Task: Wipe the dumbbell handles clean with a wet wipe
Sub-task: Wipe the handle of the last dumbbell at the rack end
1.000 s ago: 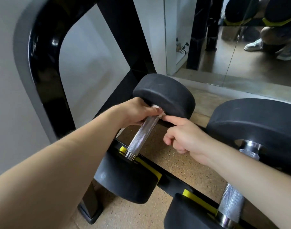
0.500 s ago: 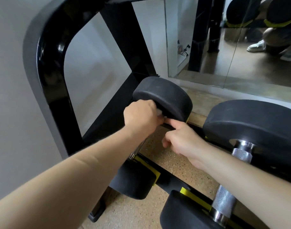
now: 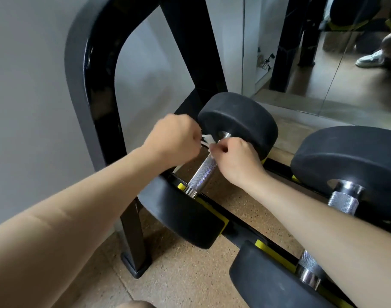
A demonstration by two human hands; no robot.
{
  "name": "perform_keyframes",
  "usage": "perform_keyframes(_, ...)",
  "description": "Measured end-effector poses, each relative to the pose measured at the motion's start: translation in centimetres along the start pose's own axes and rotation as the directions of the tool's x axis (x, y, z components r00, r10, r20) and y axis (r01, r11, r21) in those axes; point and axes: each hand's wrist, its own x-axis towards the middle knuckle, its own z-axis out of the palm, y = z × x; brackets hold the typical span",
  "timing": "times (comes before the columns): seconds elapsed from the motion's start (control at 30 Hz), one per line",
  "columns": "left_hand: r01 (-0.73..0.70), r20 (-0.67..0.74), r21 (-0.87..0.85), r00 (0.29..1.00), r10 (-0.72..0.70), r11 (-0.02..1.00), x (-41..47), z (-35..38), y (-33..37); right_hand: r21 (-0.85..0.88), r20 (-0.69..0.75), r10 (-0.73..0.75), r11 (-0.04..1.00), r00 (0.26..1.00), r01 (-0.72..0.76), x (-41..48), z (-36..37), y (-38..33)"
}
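Wet wipe (image 3: 206, 140): white, held over the far end of the knurled dumbbell handle (image 3: 201, 174). Left hand (image 3: 174, 138) pinches one edge and right hand (image 3: 234, 157) the other, fingers curled. Dumbbell lies on the black rack (image 3: 96, 85). Second dumbbell (image 3: 350, 156) just beside it.

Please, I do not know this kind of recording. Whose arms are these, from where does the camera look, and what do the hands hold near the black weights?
There is no machine here: these are a person's two bare arms, seen from a camera worn on the head, looking forward and down. The left hand and right hand each pinch an end of a white wipe, held at the far end of a metal handle. That handle belongs to a dumbbell lying on a low black rack. A second dumbbell lies to its right. Behind stands a mirror.
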Motion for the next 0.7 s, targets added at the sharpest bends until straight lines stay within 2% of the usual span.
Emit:
perform_keyframes(0.03,0.034,-0.054,-0.136,0.998,-0.041,0.99,0.1,0.0,-0.4,-0.083,-0.006,-0.018,0.996,1.0,0.017,0.2,0.0,-0.2)
perform_keyframes(0.1,0.035,0.063,-0.329,0.998,-0.015,0.944,0.0,0.5,-0.3,-0.205,-0.015,-0.068,0.977,0.998,0.063,0.2,-0.1,-0.7)
perform_keyframes(0.17,0.074,0.203,-0.396,0.979,0.009,0.915,-0.1,1.6,0.0,-0.175,0.001,-0.09,0.981,0.996,0.089,-0.1,-0.4,-0.9)
perform_keyframes(0.27,0.138,0.193,-0.452,0.98,-0.054,0.881,0.3,2.4,-0.2,-0.186,-0.039,-0.197,0.965,0.98,0.186,-0.7,-0.6,-0.2)
perform_keyframes(0.33,0.112,0.203,-0.363,0.978,-0.039,0.925,0.4,2.1,-0.5,-0.261,-0.055,-0.323,0.918,0.945,0.299,-1.1,-0.3,0.4)
perform_keyframes(0.4,0.059,0.312,-0.201,0.95,0.007,0.978,0.0,1.7,-1.1,-0.22,0.038,-0.39,0.895,0.92,0.388,-1.6,0.7,0.4)
perform_keyframes(0.47,0.033,0.481,-0.105,0.877,0.021,0.994,-0.6,1.2,-1.5,-0.162,0.181,-0.419,0.88,0.89,0.447,-2.1,1.5,0.3)
perform_keyframes(0.53,0.081,0.595,-0.095,0.804,-0.008,0.992,-0.9,1.0,-1.9,-0.129,0.278,-0.439,0.864,0.854,0.486,-2.3,2.3,0.0)
perform_keyframes(0.63,0.109,0.643,-0.084,0.766,-0.03,0.991,-0.4,1.3,-1.9,-0.096,0.26,-0.5,0.838,0.826,0.537,-2.1,2.1,0.3)
perform_keyframes(0.7,0.138,0.601,-0.133,0.798,-0.031,0.982,-0.3,1.6,-1.7,-0.154,0.185,-0.559,0.796,0.808,0.586,-1.7,1.7,1.1)
